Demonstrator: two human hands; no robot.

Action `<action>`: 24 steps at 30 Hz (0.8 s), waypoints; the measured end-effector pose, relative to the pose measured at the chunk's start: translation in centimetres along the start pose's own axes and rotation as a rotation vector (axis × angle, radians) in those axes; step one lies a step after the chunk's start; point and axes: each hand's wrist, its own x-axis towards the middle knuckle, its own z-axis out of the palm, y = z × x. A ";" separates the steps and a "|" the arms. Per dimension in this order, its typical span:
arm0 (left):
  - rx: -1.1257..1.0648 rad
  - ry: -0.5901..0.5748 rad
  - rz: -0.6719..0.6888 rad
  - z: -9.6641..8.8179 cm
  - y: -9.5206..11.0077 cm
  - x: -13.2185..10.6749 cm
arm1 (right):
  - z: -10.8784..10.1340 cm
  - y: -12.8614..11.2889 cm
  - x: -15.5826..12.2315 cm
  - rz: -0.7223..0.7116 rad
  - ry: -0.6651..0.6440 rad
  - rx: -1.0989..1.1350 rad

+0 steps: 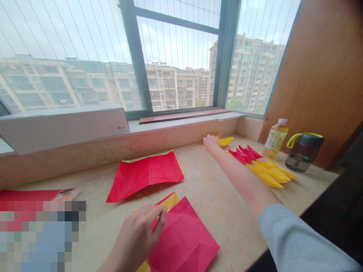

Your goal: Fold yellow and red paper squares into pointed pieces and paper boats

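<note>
My right hand (pixel 211 142) reaches far out to the base of the window wall, fingers closed on a folded yellow paper piece (pixel 226 141), partly hidden by the hand. My left hand (pixel 144 228) is curled low over the near sheets, thumb and forefinger together; what they hold, if anything, is hidden. Beneath and beside it lies a creased red paper sheet (pixel 185 238), with yellow paper (pixel 173 203) showing at its upper edge. Pointed red folded pieces (pixel 245 154) and several pointed yellow folded pieces (pixel 270 173) rest to the right of my right forearm.
Another creased red sheet (pixel 149 172) with a yellow edge lies mid-table. A drink bottle (pixel 275 139) and a dark water bottle (pixel 304 153) stand at the right. A long white box (pixel 65 126) sits on the sill. Red paper (pixel 28 195) lies far left.
</note>
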 end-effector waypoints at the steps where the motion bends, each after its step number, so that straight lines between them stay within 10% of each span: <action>1: 0.007 -0.001 0.004 0.0 0.0 0.0 | -0.3 -0.4 -0.6 -0.035 0.020 0.009; 12: -0.017 -0.164 0.158 0.5 0.1 0.2 | -1.9 -8.8 -12.7 -0.653 0.122 0.343; 24: -0.080 -0.433 0.144 0.6 -0.8 0.1 | -0.5 -9.6 -14.0 -0.697 0.064 0.398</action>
